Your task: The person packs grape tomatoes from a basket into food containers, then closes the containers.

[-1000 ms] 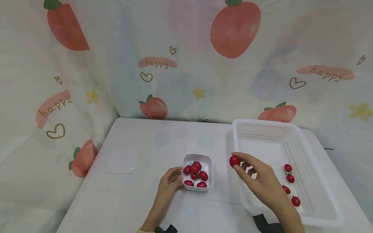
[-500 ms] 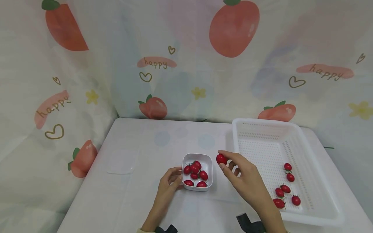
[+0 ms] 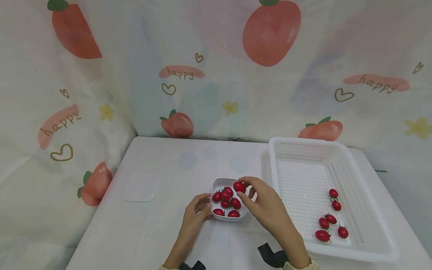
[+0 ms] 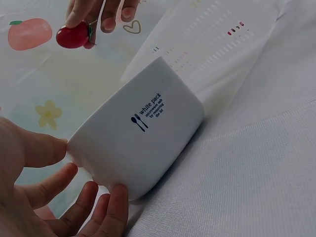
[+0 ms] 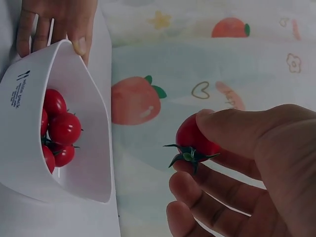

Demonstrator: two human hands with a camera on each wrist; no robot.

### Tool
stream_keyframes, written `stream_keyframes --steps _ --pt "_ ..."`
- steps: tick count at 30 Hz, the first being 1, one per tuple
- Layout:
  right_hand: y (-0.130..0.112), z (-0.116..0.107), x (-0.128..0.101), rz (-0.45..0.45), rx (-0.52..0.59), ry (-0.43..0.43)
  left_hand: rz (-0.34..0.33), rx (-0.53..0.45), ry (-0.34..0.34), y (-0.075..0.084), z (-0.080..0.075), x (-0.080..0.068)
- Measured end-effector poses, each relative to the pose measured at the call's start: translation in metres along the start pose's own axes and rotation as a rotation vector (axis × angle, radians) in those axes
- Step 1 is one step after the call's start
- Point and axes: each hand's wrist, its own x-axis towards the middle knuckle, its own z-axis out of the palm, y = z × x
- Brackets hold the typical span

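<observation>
Cherry tomato poised over the small white tub

My right hand (image 3: 266, 204) pinches a cherry tomato (image 3: 239, 186) just above the white tub's (image 3: 241, 213) far right corner; my left hand (image 3: 197, 210) grips the tub's left wall. I judge this the drop-in step: next I lower and release it among the tomatoes inside. Right of the tub, a white basket (image 3: 341, 150) holds five more on the worktop (image 3: 135, 232).

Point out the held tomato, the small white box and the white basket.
tomato (image 5: 196, 139): right wrist view, red skin above the stem.
small white box (image 4: 148, 143): left wrist view, outer wall.
white basket (image 3: 274, 165): head view, left rim.
</observation>
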Motion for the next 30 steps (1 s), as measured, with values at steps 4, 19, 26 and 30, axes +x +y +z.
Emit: stream_keyframes --steps 4,19,26,30 --pt "-0.002 0.013 0.006 0.021 -0.005 -0.034 0.001 -0.004 -0.005 0.000 0.000 0.000" --pt "0.001 0.060 0.027 0.023 -0.160 -0.103 0.007 -0.016 -0.015 0.000 -0.002 -0.001" --pt "0.001 0.071 0.036 0.023 -0.213 -0.147 0.005 -0.026 -0.013 0.000 -0.003 -0.001" --pt "0.003 0.078 0.039 0.024 -0.244 -0.160 0.004 -0.030 -0.016 0.000 -0.003 -0.001"
